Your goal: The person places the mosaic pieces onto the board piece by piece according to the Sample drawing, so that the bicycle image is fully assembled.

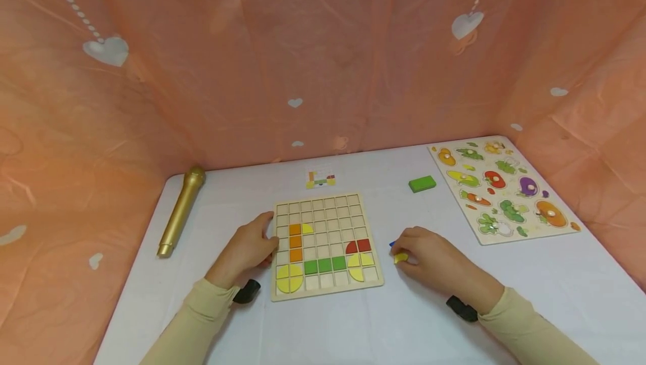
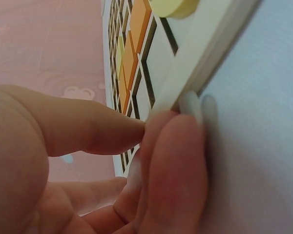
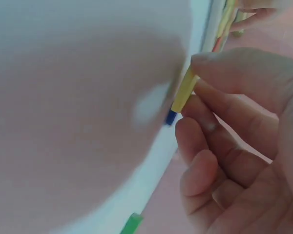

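My left hand point(image 1: 247, 247) holds the left edge of a wooden grid board point(image 1: 328, 295), thumb at the rim and fingers against its side. Set in the grid are orange squares point(image 1: 295, 241), green squares point(image 1: 325, 265), red pieces point(image 1: 363, 245) and yellow quarter-circles point(image 1: 290, 278). The lower-right yellow circle shows three quarters, its last cell bare. Just right of the board, my right hand point(image 1: 429, 253) pinches a yellow quarter-circle piece point(image 3: 184, 91) between thumb and fingers, low over the table. A blue piece point(image 3: 171, 118) shows right behind it, mostly hidden by the yellow one.
A small pattern card point(image 1: 320, 176) lies behind the board. A green block point(image 1: 421, 184) sits to the right, before a vegetable peg puzzle point(image 1: 504, 191). At the far left lies a gold microphone point(image 1: 180, 211). Orange curtains point(image 1: 313, 62) enclose the white table point(image 1: 323, 331).
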